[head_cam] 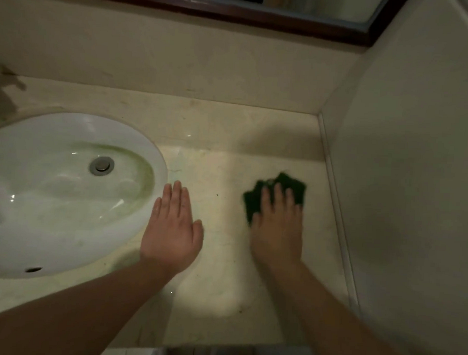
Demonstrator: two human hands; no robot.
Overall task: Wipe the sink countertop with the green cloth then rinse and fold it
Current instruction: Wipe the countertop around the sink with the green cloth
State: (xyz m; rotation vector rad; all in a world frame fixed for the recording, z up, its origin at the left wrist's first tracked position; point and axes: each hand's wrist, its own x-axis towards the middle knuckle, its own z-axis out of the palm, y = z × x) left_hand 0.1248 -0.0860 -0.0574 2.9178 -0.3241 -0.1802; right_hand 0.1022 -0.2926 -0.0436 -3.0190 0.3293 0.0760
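The dark green cloth lies crumpled on the beige stone countertop, right of centre. My right hand presses flat on top of it with the fingers spread over the cloth; the hand and cloth are blurred. My left hand rests palm down on the counter beside the sink's right rim, fingers together, holding nothing. The white oval sink fills the left side, with a metal drain and a greenish tinge in the bowl.
A side wall closes the counter on the right, a backsplash at the rear. A dark-framed mirror hangs above. A blurred tap shows at the far left edge. Small dark specks dot the counter.
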